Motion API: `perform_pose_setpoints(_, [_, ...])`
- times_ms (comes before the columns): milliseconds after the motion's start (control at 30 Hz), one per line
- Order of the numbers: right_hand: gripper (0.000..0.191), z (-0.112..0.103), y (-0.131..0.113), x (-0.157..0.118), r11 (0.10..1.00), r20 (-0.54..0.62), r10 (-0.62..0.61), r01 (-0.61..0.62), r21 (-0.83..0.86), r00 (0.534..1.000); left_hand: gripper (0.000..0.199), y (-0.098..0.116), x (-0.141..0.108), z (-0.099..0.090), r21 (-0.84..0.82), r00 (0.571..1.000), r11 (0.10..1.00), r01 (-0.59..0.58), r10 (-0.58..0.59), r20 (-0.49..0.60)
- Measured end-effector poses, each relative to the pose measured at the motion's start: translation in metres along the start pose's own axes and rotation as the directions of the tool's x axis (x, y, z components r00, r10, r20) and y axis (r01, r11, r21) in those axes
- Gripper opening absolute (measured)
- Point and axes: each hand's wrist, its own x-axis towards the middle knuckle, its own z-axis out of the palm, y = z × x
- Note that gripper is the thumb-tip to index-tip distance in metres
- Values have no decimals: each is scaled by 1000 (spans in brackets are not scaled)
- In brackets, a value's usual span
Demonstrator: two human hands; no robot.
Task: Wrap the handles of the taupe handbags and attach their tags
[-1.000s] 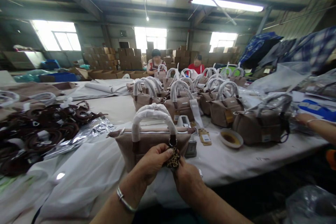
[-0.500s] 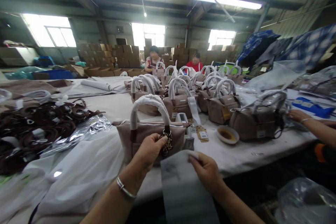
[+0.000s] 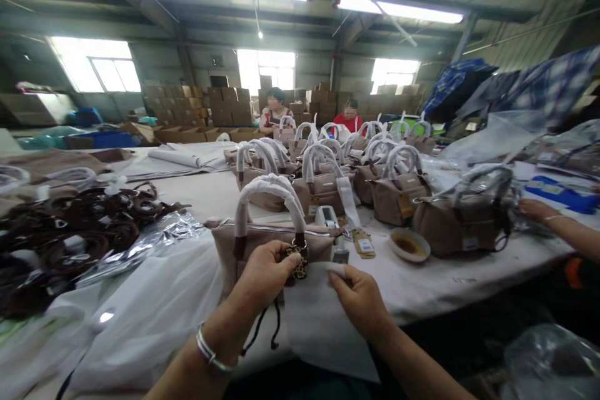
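Note:
A taupe handbag [image 3: 222, 256] stands upright at the table's front edge, its two handles [image 3: 272, 184] wrapped in white. My left hand [image 3: 265, 275] is closed, with thumb and fingers pinching a leopard-print charm [image 3: 299, 264] that hangs by the base of the right handle end. Dark cords [image 3: 275, 325] dangle below that hand. Between finger and thumb, my right hand [image 3: 359, 300] grips the upper edge of a thin, translucent white sheet [image 3: 323, 319]. The sheet hangs down in front of the bag, its upper left part close to the charm.
Several similar handbags [image 3: 394, 190] stand behind. A shallow bowl of brown liquid [image 3: 409, 244] and cardboard tags [image 3: 363, 244] lie to the right. Rolled brown straps [image 3: 84, 231] are heaped at left. Another person's hand [image 3: 534, 209] reaches in at right; two people sit beyond.
My right hand has brought the white sheet up and left, nearer the charm. My left hand still pinches the charm, and dark cords now show hanging below it.

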Motion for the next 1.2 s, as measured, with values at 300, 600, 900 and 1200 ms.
perform_pose_setpoints(300, [41, 36, -22, 21, 919, 51, 72, -86, 385, 996, 26, -26, -9, 14, 77, 991, 995, -69, 77, -112])
perform_pose_setpoints(600, [45, 47, -29, 25, 929, 100, 50, -83, 360, 994, 20, -33, -22, 11, 267, 928, 949, -167, 243, -283])
perform_pose_setpoints(900, [26, 55, -40, 15, 945, 65, 85, -101, 310, 994, 20, -51, -34, 22, 159, 891, 963, -216, 261, -371])
perform_pose_setpoints(1200, [31, 62, -24, 15, 889, 72, 100, -122, 441, 992, 63, -72, -42, -6, 365, 746, 915, -173, 363, -558])
